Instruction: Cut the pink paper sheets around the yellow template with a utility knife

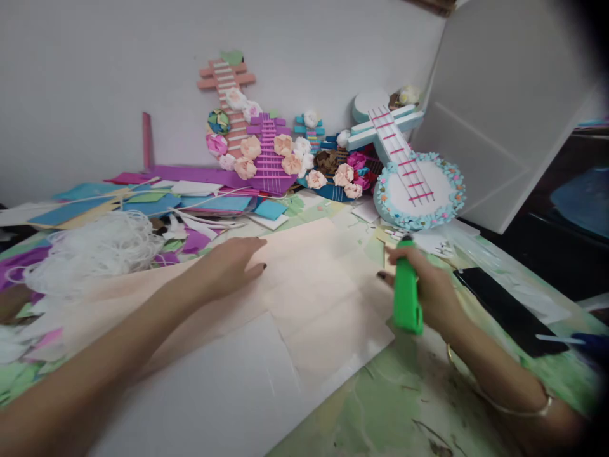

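My left hand (233,266) rests on a large pale peach sheet of paper (314,279), fingers stretched out and thumb apart, holding nothing. My right hand (431,285) is at the sheet's right side, with its fingers around a bright green plastic tool (406,292) that looks like a box cutter. The tool is upright, its dark tip pointing away from me, and no blade can be made out. A white board (209,393) lies over the near part of the peach sheet.
Decorated paper instruments, among them a light-blue one (419,190) and a purple one (269,152), lean at the back. White cord (95,254) and coloured scraps (214,204) are piled left. A black phone (509,311) lies right, near a white panel (495,114).
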The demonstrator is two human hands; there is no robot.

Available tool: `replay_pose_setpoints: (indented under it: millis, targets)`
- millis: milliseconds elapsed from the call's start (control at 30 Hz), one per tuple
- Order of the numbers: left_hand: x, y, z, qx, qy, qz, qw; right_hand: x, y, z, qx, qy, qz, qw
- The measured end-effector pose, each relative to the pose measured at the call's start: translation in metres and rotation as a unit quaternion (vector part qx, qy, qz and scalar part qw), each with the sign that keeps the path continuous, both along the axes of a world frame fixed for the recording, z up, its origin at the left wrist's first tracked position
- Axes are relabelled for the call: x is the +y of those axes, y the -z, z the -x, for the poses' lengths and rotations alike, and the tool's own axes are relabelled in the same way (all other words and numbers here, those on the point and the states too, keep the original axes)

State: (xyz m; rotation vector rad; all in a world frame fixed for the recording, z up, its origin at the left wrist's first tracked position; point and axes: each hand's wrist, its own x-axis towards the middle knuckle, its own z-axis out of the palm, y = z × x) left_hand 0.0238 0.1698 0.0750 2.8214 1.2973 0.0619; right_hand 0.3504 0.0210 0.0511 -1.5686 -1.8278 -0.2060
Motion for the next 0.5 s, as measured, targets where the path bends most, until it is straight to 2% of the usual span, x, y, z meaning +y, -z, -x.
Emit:
replay_pose_setpoints:
  millis: [33,133,200,233,267,333,500]
  targets:
    - [0.013,0.001,0.002,0.009,-0.025,0.004,1.0,-0.006,0.002,0.022,0.01,-0.078,0.021,0.997]
    - [0.05,0.004,0.009,0.05,-0.092,0.037,0.994,-0.027,0.009,0.082,-0.012,-0.182,0.044,0.982]
    - [0.069,0.006,0.014,0.075,-0.117,0.066,0.988,-0.036,0.012,0.11,-0.07,-0.312,0.049,0.946]
    - [0.076,0.006,0.018,0.083,-0.125,0.081,0.985,-0.039,0.013,0.118,-0.147,-0.401,0.052,0.903]
    - [0.081,0.006,0.021,0.089,-0.132,0.098,0.982,-0.041,0.013,0.124,-0.183,-0.436,0.043,0.88]
    - [0.088,0.005,0.03,0.094,-0.136,0.132,0.977,-0.041,0.014,0.129,-0.201,-0.46,0.058,0.863]
    - [0.09,-0.001,0.046,0.065,-0.081,0.192,0.976,-0.038,0.016,0.129,-0.197,-0.46,0.08,0.862]
